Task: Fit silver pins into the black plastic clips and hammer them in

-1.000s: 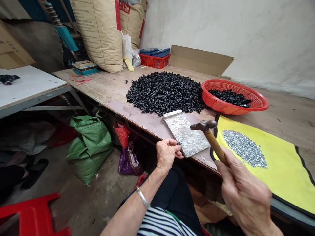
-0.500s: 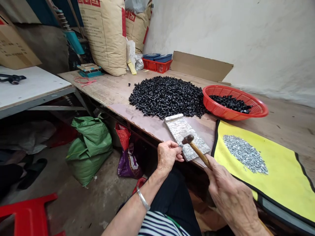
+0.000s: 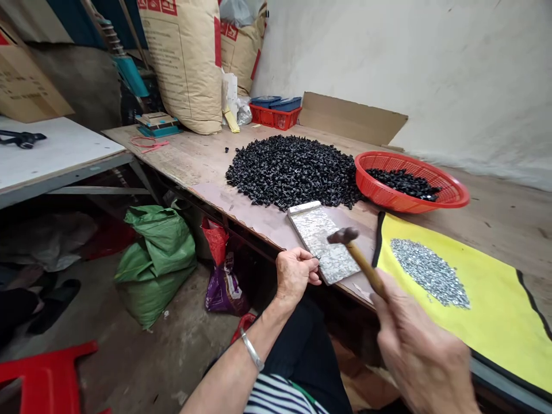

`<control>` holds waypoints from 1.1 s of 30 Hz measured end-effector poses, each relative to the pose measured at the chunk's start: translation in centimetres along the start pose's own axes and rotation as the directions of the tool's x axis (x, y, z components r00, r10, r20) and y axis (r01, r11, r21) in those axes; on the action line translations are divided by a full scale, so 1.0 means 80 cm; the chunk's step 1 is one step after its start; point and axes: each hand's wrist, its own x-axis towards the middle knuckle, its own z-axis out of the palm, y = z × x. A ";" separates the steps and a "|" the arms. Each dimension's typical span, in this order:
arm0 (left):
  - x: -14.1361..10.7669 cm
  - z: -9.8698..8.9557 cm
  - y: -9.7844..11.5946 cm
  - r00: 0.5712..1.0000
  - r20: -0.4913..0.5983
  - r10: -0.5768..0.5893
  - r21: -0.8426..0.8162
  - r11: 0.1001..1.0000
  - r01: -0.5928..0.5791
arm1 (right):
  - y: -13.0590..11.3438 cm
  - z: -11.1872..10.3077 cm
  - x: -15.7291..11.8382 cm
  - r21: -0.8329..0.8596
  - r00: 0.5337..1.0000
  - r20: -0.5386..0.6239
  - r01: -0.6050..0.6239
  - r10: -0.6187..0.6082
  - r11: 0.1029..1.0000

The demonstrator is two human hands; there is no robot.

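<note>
My right hand point(image 3: 420, 345) is wrapped round the wooden handle of a hammer point(image 3: 364, 261), whose dark metal head is raised over a worn metal plate point(image 3: 332, 244). At the plate's left edge, my left hand point(image 3: 297, 273) pinches a small black part point(image 3: 318, 257) with thumb and forefinger; its exact kind is too small to make out. Beyond the plate lies a big heap of small black plastic pieces point(image 3: 293, 169). Many small shiny metal pieces point(image 3: 426, 273) are spread on a yellow cloth point(image 3: 495, 305) to the right.
A red plastic basket point(image 3: 452, 190) with black pieces stands right of the heap. Farther back are large paper sacks point(image 3: 185, 69), a red tray point(image 3: 276, 118) and a cardboard strip point(image 3: 353, 118). Left below the table edge sit a green sack point(image 3: 157, 264) and a red stool point(image 3: 47, 368).
My right hand has lifted the hammer up and to the right, away from the small black part. My left hand has stayed in place with its pinch.
</note>
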 end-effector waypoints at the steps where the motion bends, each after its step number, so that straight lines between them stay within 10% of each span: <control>1: 0.000 0.000 0.000 1.000 0.002 -0.001 -0.002 1.000 0.001 | 0.000 -0.005 0.001 0.005 0.998 -0.032 -0.059 0.060 0.998; 8: 0.002 0.000 -0.001 1.000 -0.003 0.003 -0.006 1.000 -0.003 | -0.008 0.013 -0.007 -0.085 0.994 0.086 0.073 -0.066 0.994; 14: 0.004 -0.002 -0.001 1.000 0.005 0.006 -0.006 1.000 -0.006 | -0.008 0.006 -0.006 -0.070 0.991 -0.106 -0.095 0.087 0.993; 19: 0.004 -0.003 0.000 1.000 0.000 0.014 0.002 1.000 -0.014 | -0.015 0.013 -0.006 -0.124 0.994 0.075 0.087 -0.079 0.988; 24: 0.004 -0.004 -0.002 1.000 0.005 0.017 0.003 1.000 -0.017 | -0.017 0.008 -0.006 -0.137 0.989 -0.139 -0.075 0.056 0.988; 28: 0.006 -0.004 -0.004 1.000 0.006 0.025 -0.003 1.000 -0.025 | -0.013 0.026 -0.012 -0.117 0.997 0.061 0.049 -0.042 0.992; 33: 0.007 -0.011 -0.001 0.999 0.049 0.022 -0.031 0.999 -0.021 | 0.015 0.044 0.005 0.265 0.939 0.209 -0.322 0.272 0.909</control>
